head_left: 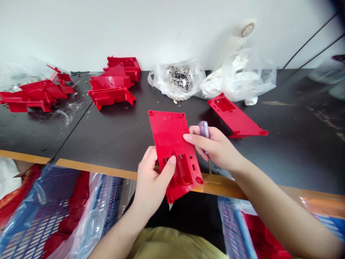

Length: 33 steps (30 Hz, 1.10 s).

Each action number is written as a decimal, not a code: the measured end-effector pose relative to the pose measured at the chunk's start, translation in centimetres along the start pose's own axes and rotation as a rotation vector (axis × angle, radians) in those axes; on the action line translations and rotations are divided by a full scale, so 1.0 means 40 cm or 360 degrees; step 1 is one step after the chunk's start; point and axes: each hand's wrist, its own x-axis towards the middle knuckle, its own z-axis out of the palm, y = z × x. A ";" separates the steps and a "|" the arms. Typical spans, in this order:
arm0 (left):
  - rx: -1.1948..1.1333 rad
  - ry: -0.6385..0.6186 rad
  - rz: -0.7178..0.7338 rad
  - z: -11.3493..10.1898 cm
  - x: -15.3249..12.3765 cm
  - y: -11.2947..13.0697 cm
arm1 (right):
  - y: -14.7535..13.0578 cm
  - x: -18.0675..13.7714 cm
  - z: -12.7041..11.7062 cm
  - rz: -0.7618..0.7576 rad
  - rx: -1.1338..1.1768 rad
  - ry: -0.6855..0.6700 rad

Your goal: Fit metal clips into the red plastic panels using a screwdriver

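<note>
A flat red plastic panel (169, 136) with corner pegs and a recessed box lies tilted over the near table edge. My left hand (152, 183) grips its near end, thumb pressed by the recess. My right hand (217, 147) is closed round a screwdriver with a purple handle (203, 128), while its forefinger touches the panel's right edge. The screwdriver's thin shaft shows below the hand.
A second red panel (237, 117) lies to the right on the black table (113, 133). Stacked red housings (113, 84) and more red parts (35, 94) sit at the back left. Clear bags hold metal pieces (179, 77) and white parts (239, 77). Blue crates (40, 216) stand below the table edge.
</note>
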 end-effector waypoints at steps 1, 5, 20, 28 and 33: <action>-0.0034 -0.0009 -0.0013 0.001 -0.004 0.005 | -0.001 -0.001 0.000 -0.0010 0.0009 0.0003; -0.0163 0.0016 -0.0058 0.006 -0.018 0.023 | -0.007 -0.009 0.004 -0.0048 0.0055 0.0010; -0.0303 0.0275 -0.0071 0.024 0.027 -0.066 | -0.014 -0.004 -0.019 -0.0102 -0.0309 0.0426; -0.0313 0.0233 -0.0004 0.014 0.038 -0.057 | -0.001 0.000 0.008 0.0290 -0.0318 -0.0147; -0.0310 0.0223 0.0014 0.005 0.036 -0.041 | -0.001 0.001 0.016 0.0223 -0.0177 -0.0119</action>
